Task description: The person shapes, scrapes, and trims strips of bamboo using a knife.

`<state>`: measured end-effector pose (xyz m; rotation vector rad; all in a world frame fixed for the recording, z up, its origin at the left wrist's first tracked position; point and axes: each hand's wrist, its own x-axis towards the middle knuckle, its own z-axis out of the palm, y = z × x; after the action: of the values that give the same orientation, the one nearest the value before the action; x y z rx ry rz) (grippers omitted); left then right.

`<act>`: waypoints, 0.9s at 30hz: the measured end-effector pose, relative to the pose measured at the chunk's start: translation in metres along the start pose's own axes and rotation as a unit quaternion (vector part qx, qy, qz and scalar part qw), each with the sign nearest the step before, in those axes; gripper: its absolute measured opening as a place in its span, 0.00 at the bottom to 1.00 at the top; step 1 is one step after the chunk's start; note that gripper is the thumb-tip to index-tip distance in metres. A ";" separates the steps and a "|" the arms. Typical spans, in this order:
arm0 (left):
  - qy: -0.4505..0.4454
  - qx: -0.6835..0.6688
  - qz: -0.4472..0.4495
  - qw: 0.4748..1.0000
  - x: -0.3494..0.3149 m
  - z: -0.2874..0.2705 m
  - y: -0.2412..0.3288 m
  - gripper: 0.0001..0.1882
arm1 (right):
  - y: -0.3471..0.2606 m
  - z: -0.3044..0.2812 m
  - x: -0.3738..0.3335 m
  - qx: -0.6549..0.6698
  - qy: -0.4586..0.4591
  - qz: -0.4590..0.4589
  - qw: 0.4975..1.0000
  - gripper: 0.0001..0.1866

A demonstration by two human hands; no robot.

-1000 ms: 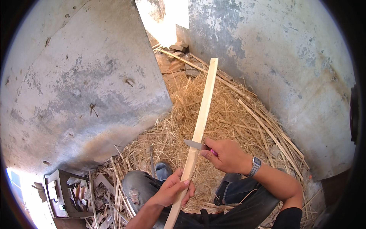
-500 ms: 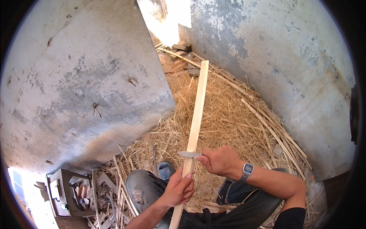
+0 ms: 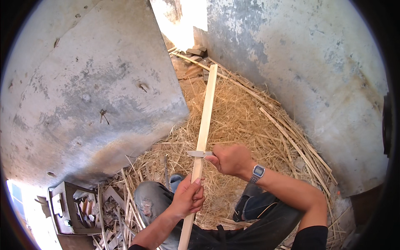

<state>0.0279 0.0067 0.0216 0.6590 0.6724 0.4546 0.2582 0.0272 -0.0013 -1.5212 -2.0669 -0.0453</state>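
A long, pale strip of split bamboo or wood (image 3: 207, 112) slants up and away from my lap, its far end over the shavings. My left hand (image 3: 188, 197) is closed around its lower part, thumb lying along the top. In my right fist (image 3: 232, 159) is a knife (image 3: 199, 153), its handle hidden by the fingers. The grey blade lies crosswise on the strip, a little beyond my left hand. A watch with a metal band (image 3: 258, 171) is on my right wrist.
Curly shavings (image 3: 233, 121) cover the floor before my bent legs. Long thin strips (image 3: 291, 137) lie along the curved base of the right wall (image 3: 300, 62). A worn wall (image 3: 104, 83) rises at left. A dark broken frame (image 3: 68, 208) with scraps stands lower left.
The strip's far end has swung slightly left. My right hand with the knife has moved up and left along the strip; my left hand has shifted a little left, still holding it.
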 end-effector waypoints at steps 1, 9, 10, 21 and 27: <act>-0.001 0.002 0.002 1.000 -0.001 0.000 -0.001 0.10 | -0.005 0.000 0.000 0.014 -0.004 0.037 0.999 0.30; 0.006 0.023 -0.009 1.000 0.004 0.006 -0.006 0.10 | 0.023 -0.001 0.003 -0.031 -0.001 -0.035 0.999 0.29; 0.005 0.023 -0.007 1.000 0.004 0.008 -0.007 0.10 | 0.030 -0.001 0.008 -0.072 0.016 -0.038 0.997 0.28; -0.038 -0.010 -0.040 0.998 -0.009 0.016 -0.018 0.11 | 0.087 -0.097 0.003 -0.026 0.214 0.155 0.964 0.30; -0.023 0.005 -0.034 0.999 -0.015 0.012 -0.015 0.12 | -0.011 -0.054 -0.011 0.022 -0.057 0.101 0.993 0.24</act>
<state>0.0284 -0.0174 0.0247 0.6527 0.6515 0.3730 0.2729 -0.0050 0.0423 -1.7333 -1.9751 0.1671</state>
